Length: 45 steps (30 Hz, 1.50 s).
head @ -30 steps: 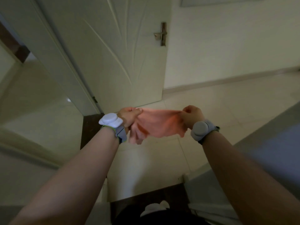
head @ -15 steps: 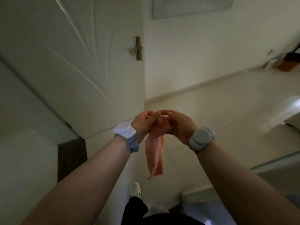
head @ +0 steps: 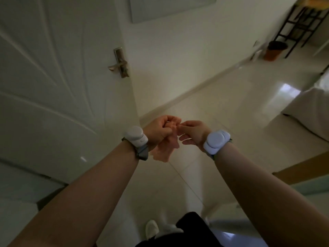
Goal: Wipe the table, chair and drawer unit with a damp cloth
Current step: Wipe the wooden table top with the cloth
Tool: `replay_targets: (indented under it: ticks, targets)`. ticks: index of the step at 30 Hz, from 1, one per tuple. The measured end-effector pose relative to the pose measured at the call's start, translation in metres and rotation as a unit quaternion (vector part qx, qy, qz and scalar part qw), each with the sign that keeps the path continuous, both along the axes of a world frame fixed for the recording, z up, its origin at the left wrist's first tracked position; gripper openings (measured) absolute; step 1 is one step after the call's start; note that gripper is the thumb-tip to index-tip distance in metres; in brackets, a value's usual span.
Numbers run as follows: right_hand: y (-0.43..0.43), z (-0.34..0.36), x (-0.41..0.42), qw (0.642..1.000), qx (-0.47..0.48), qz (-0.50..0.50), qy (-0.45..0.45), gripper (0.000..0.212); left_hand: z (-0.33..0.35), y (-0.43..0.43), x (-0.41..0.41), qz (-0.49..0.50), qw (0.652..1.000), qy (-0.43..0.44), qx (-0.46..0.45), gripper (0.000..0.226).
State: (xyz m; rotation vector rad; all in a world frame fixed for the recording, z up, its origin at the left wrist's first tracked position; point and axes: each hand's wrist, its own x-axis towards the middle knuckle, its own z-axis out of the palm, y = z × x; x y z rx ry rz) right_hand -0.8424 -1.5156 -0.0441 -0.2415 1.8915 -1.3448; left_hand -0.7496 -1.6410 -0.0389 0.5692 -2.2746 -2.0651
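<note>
Gripping the pink cloth in a closed fist, the left hand holds it bunched up out in front of the body, its loose end hanging below the wrist and clear of the tiled floor. The right hand is just beside it, forefinger reaching to the top of the bundle while the lower fingers lie loosely curled; whether it pinches a corner or only touches, I cannot tell. The cloth looks to be getting gathered into a pad that fits one palm, ready for wiping. The person stands by a white door. A dark-framed piece of furniture with a bin beside it stands well apart by the far wall, so nothing to wipe seems within reach yet.
</note>
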Motion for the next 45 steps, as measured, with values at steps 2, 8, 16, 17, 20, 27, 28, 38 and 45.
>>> replay_targets:
  ticks: [2,8,16,17,20,27,28,38,45]
  targets:
    - [-0.007,0.000,-0.015,0.999,-0.019,-0.040,-0.016,0.004,-0.005,-0.005,-0.016,0.007,1.000,-0.001,0.000,0.033]
    - [-0.012,-0.009,-0.069,0.999,0.018,0.015,0.038,0.020,-0.008,-0.019,-0.077,-0.007,1.000,-0.015,0.010,0.023]
    - [-0.009,-0.008,-0.189,0.989,0.025,0.019,0.147,0.013,0.003,-0.028,-0.201,-0.056,0.998,-0.024,0.023,0.015]
    - [-0.008,-0.008,-0.195,0.990,0.012,0.012,0.140,0.017,0.002,-0.030,-0.205,-0.057,0.998,-0.011,0.006,0.017]
    - [0.003,-0.005,-0.250,0.993,-0.005,-0.016,0.116,0.022,0.001,-0.028,-0.257,-0.072,0.997,0.010,-0.011,0.024]
    - [0.026,0.015,-0.345,0.971,-0.005,-0.074,0.228,0.031,-0.002,-0.040,-0.345,-0.167,0.964,-0.010,-0.207,0.026]
    - [0.028,0.018,-0.358,0.952,0.046,-0.026,0.300,0.030,-0.002,-0.041,-0.358,-0.171,0.959,-0.004,-0.227,0.024]
    - [0.039,0.047,-0.478,0.803,0.266,0.173,0.505,0.028,0.004,-0.050,-0.525,-0.172,0.943,0.041,-0.284,0.022]
    - [0.034,0.084,-0.586,0.829,0.267,0.075,0.486,0.018,0.014,-0.073,-0.654,-0.327,0.880,0.007,-0.343,0.014]
